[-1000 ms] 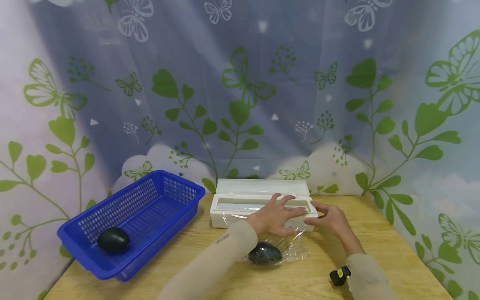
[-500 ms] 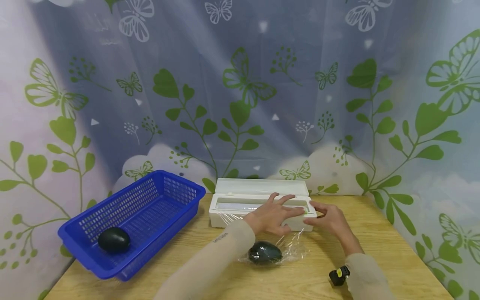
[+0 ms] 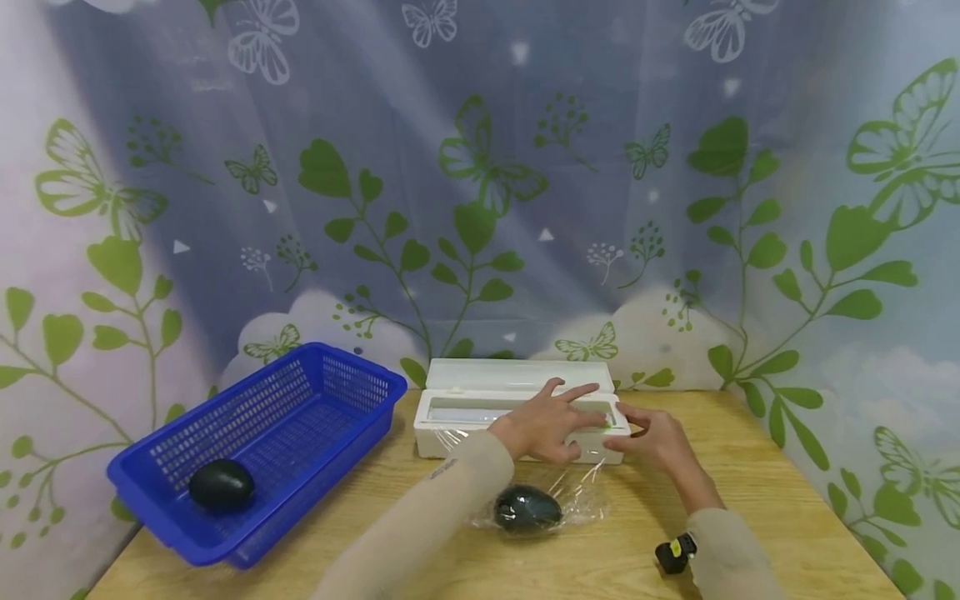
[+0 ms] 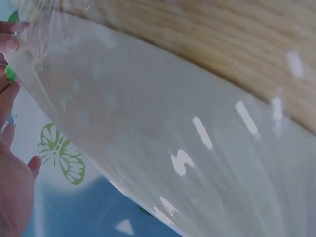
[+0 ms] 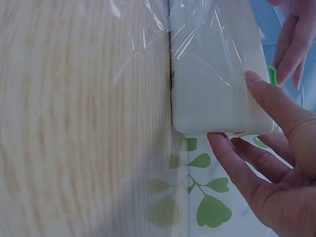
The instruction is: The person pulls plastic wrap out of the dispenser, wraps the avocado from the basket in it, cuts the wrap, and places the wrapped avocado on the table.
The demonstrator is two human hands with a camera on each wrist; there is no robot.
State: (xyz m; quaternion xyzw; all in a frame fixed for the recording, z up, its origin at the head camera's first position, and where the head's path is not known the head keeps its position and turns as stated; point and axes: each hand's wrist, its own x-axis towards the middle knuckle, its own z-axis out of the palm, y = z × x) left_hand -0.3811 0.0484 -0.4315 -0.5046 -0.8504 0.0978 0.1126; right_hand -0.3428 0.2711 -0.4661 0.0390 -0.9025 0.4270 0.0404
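Note:
A white cling film dispenser [image 3: 431, 442] stands at the table's back with its lid [image 3: 517, 375] raised. My left hand [image 3: 546, 427] reaches over it, fingers spread, one fingertip at the small green slider [image 5: 273, 75] near the right end. My right hand [image 3: 662, 442] grips that right end, its thumb [image 5: 276, 101] on the front face and its fingers against the end wall. Clear cling film [image 4: 123, 98] runs from the dispenser's front down to the table. A dark, avocado-like fruit [image 3: 527, 510] lies in front, under or within the crumpled film.
To the left, a blue perforated basket [image 3: 315, 492] holds another dark, avocado-like fruit [image 3: 221, 485]. The wooden table [image 3: 795, 517] meets a patterned curtain [image 3: 525, 275] behind the dispenser. A black device [image 3: 675, 553] sits on the right wrist.
The hands keep nearly the same place at the dispenser's right end. The left hand's fingers shift slightly. The whole head view has drifted a little, and the fruits stay put.

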